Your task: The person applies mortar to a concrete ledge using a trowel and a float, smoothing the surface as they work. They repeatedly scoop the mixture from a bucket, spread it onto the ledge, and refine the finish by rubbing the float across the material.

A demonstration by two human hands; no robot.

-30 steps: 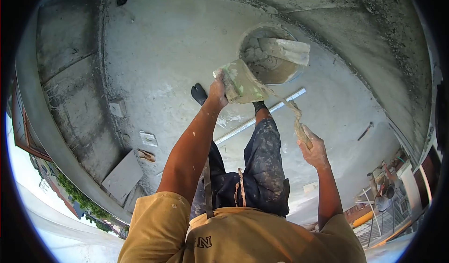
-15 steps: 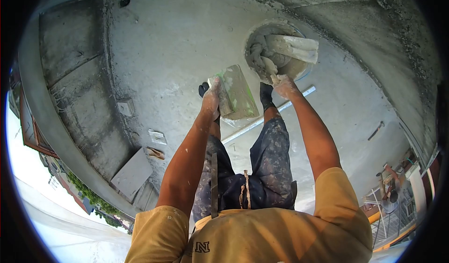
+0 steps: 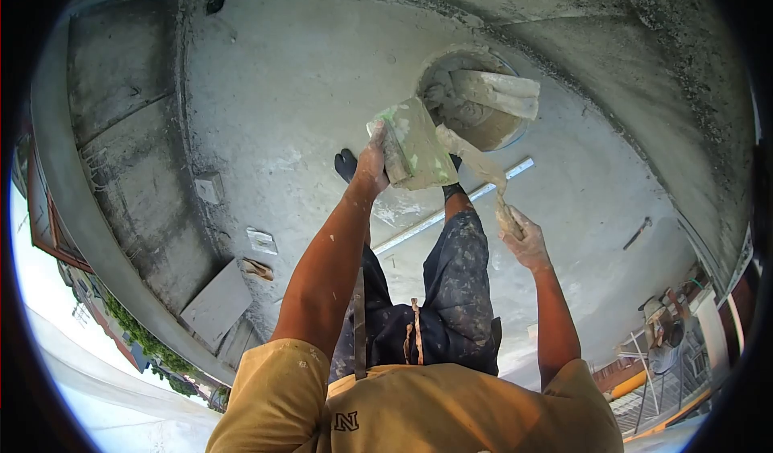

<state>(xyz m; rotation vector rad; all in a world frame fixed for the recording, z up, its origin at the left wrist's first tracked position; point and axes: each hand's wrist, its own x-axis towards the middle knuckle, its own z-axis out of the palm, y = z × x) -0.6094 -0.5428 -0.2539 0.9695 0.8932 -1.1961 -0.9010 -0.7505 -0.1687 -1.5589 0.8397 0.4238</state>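
Observation:
My left hand is closed around the grip at the left side of a plastering float, a rectangular board with green showing through grey smears. In my right hand is a mortar-coated trowel, its blade angled up and left toward the float's right edge. Beyond the blade stands a round bucket of wet grey mortar. A pale, mortar-caked piece lies across the bucket's right side.
A long metal straightedge lies on the concrete floor by my feet. To the left are a small block and a leaning panel. Another person is low at the right, near a metal frame.
My right hand has drawn the trowel back from the bucket, down and to the right. My left hand has shifted slightly, and the float is now tilted, nearer the bucket.

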